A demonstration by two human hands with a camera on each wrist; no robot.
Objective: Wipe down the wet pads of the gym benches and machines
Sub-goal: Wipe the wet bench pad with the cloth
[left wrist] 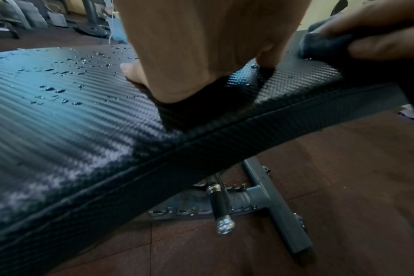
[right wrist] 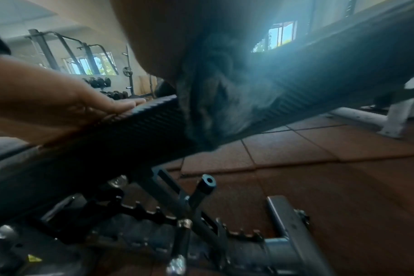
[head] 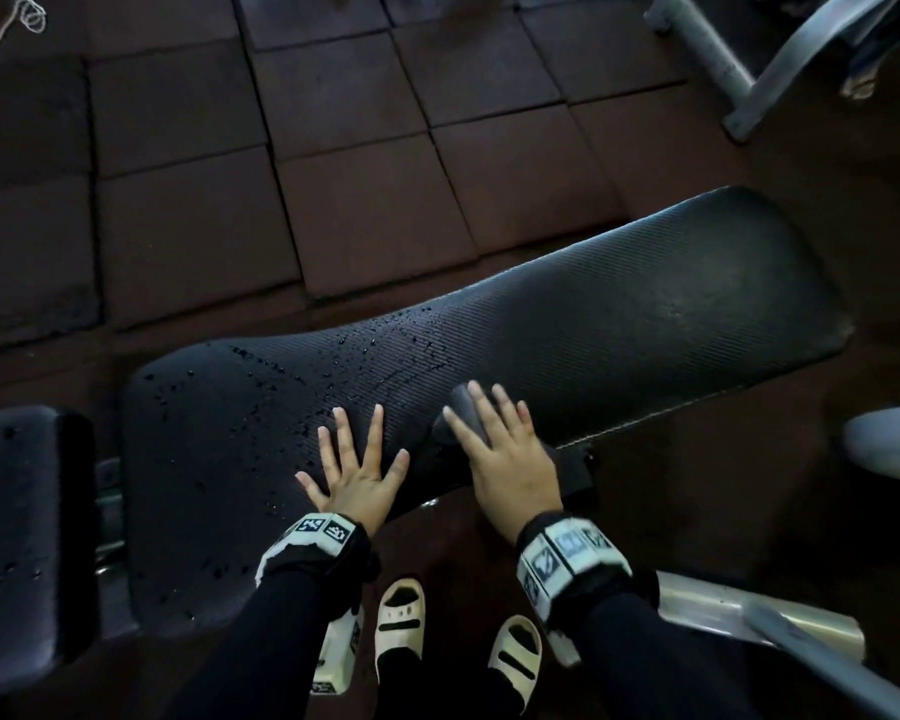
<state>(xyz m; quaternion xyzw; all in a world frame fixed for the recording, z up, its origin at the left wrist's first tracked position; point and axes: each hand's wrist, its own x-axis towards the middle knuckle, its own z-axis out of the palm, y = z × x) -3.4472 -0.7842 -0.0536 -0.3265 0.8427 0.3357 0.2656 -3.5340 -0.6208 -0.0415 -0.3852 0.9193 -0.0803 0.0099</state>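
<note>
A long black ribbed bench pad (head: 619,324) crosses the head view, with water drops (head: 261,387) over its left half; its right half looks dry. My left hand (head: 357,465) lies flat on the pad's near edge, fingers spread and straight. Just to its right, my right hand (head: 500,449) presses a dark cloth (head: 463,413) onto the pad with straight fingers. The cloth (right wrist: 215,97) hangs over the pad's near side in the right wrist view. Drops (left wrist: 59,69) show beyond my left hand (left wrist: 201,50) in the left wrist view.
A second black pad (head: 22,532) sits at the left, also spotted with drops. The bench's grey frame and adjusting pin (left wrist: 221,205) are under the pad. Grey machine tubes (head: 739,70) stand at the far right, a silver bar (head: 780,621) near my right arm. Rubber floor tiles (head: 333,148) lie beyond.
</note>
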